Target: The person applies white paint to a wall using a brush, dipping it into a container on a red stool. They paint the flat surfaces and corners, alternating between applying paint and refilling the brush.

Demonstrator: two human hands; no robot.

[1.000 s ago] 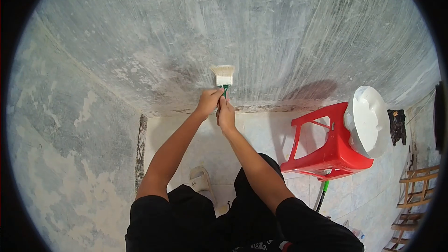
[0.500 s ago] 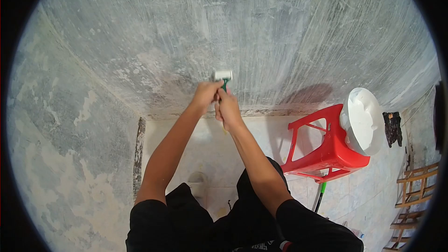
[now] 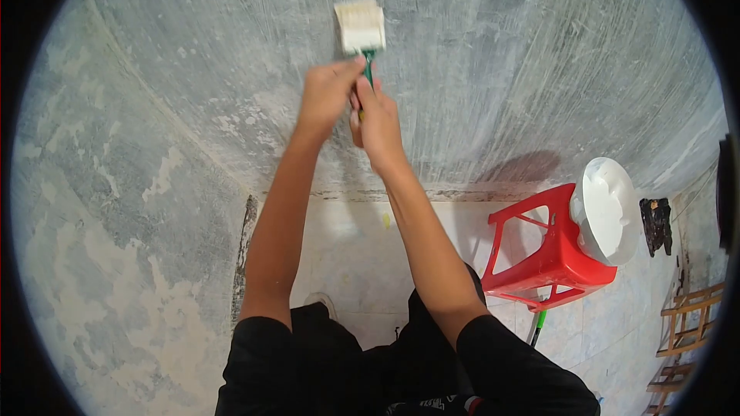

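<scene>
Bowl [image 3: 630, 223] on stool [image 3: 561, 260], right of brush [image 3: 361, 29]

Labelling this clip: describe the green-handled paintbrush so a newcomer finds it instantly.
Start at the streaky grey wall filling the upper view. High in the middle, the bare left hand and right hand hold a wide, pale-bristled, green-handled paintbrush. It alone has bristles, unlike the round white basin on the red plastic stool.
</scene>
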